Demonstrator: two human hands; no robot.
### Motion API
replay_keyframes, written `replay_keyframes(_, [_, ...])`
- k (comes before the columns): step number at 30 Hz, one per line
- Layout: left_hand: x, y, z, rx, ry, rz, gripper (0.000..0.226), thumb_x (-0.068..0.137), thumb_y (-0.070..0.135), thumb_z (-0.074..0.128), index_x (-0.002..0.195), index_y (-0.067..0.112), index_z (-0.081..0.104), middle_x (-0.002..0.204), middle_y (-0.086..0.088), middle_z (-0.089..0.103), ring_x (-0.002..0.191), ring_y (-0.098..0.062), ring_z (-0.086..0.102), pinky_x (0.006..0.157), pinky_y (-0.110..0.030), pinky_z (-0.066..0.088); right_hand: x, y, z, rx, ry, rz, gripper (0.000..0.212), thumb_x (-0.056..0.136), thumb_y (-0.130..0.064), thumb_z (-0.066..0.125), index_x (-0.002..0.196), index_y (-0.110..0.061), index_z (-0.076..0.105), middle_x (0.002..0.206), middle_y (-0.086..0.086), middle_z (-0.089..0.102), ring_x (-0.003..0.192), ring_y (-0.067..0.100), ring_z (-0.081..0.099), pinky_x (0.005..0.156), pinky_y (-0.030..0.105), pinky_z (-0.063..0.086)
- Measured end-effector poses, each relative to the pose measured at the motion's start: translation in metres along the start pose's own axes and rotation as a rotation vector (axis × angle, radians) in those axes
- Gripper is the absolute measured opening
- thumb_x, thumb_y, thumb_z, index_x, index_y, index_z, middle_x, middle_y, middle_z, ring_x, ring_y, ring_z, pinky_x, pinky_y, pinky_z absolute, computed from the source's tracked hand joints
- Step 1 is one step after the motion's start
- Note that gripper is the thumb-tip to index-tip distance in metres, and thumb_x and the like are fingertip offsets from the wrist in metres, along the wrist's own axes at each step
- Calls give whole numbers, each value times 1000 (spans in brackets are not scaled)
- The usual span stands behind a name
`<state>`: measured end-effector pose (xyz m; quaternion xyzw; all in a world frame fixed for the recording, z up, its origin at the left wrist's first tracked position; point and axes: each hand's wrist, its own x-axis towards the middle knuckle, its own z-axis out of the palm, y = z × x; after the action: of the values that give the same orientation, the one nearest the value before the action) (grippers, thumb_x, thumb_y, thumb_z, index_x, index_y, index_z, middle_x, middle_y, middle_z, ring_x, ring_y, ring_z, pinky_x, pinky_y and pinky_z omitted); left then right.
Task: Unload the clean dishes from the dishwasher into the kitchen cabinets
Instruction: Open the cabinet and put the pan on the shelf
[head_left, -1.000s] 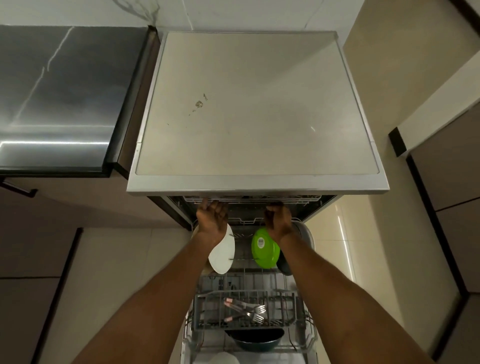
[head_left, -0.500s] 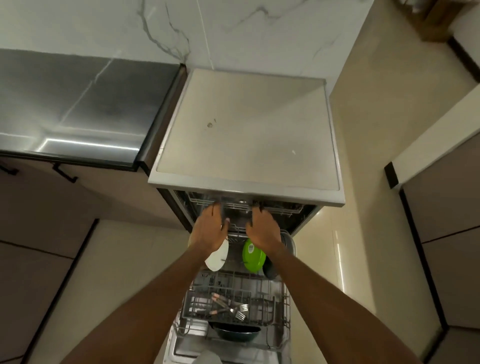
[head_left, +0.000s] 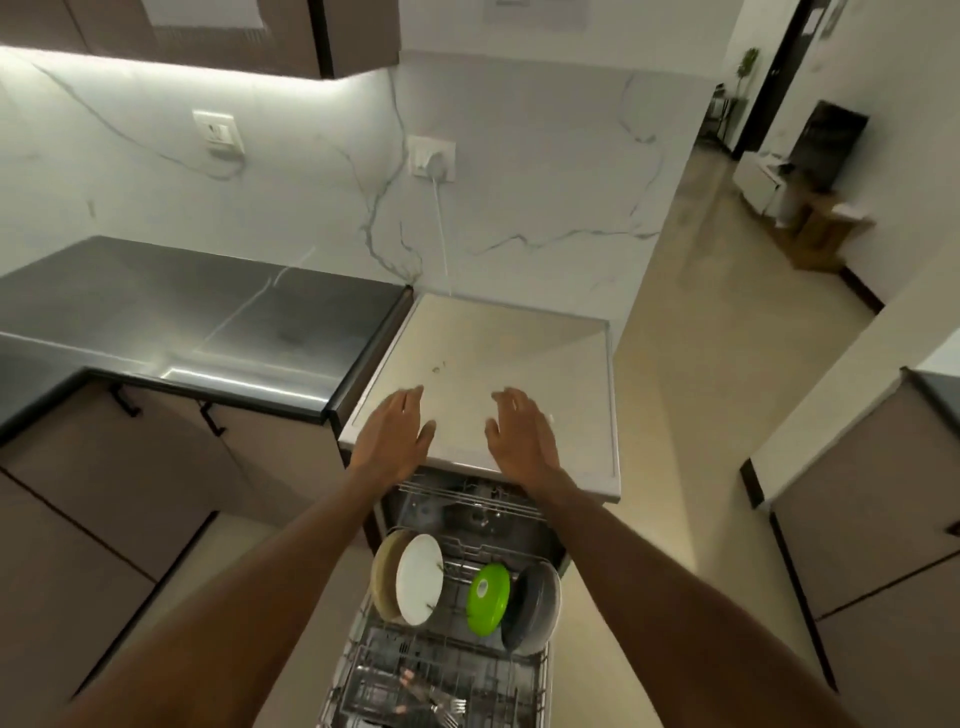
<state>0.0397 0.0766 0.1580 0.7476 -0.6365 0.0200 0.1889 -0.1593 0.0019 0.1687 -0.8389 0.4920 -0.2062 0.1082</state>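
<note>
Both grips spread, empty: left hand (head_left: 396, 435), right hand (head_left: 521, 435) over dishwasher top (head_left: 519, 358), frame centre. White plate (head_left: 418, 579), green plate (head_left: 487, 599) racked below.

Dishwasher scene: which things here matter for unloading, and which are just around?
Part of the job: white plate, beige plate, green plate, grey plate, forks, lower rack, both hands, empty.

Just around: wall plug, dark countertop.

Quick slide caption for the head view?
Both empty hands, left and right, hover above the dishwasher top; plates wait in the rack below.
</note>
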Motion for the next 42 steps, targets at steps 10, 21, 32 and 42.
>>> replay_keyframes(10, [-28, -26, -160, 199, 163, -58, 66, 103, 48, 44, 156, 10, 33, 157, -11, 42, 146, -30, 39, 120, -43, 36, 35, -110, -90, -75, 123, -252, 55, 110, -50, 32, 147, -14, 53, 160, 16, 45, 145, 34, 43, 122, 45, 31])
replay_keyframes(21, [-144, -165, -383, 484, 409, -376, 68, 104, 47, 45, 160, 12, 29, 162, -10, 37, 149, -28, 35, 123, -43, 31, 46, -377, -118, 157, 206, -641, 84, 99, -70, 16, 156, -14, 42, 169, 13, 29, 156, 32, 26, 127, 51, 23])
replay_keyframes(32, [-273, -331, -567, 763, 608, -593, 69, 102, 46, 46, 157, 5, 34, 158, -15, 43, 146, -31, 41, 121, -45, 35, 24, -672, -84, 245, 355, -991, 77, 103, -64, 30, 161, -14, 35, 173, 11, 18, 161, 28, 15, 128, 51, 21])
replay_keyframes(42, [-354, -479, -636, 829, 576, -691, 68, 103, 51, 41, 157, 10, 34, 160, -10, 41, 146, -27, 41, 121, -43, 36, 7, -871, -11, 302, 358, -1075, 75, 100, -65, 45, 158, -18, 40, 171, 10, 26, 158, 29, 24, 127, 46, 17])
